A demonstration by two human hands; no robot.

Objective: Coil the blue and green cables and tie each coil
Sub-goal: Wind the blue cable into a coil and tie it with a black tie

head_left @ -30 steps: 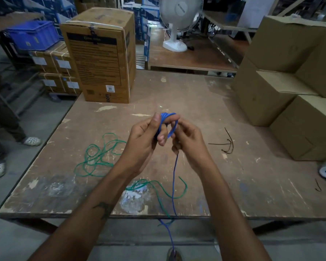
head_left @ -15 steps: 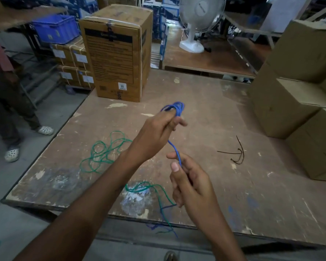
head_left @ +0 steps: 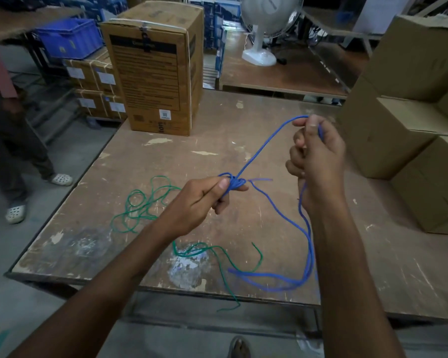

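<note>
The left hand (head_left: 207,200) is closed on the small wound bundle of the blue cable (head_left: 265,144), anchoring the coil above the table (head_left: 243,125); the right hand (head_left: 317,156) is fisted on the running length, raised to draw a taut span for the next wrap, judged. The green cable (head_left: 145,200) lies loose and uncoiled on the table's left side, touched by neither hand.

A single wide-angle view from the person's head looks forward and steeply down. Both forearms rise from the bottom edge, close to the lens. The desk (head_left: 243,130) fills the middle, its near edge low in frame; stacked cartons (head_left: 155,71) stand far left.
</note>
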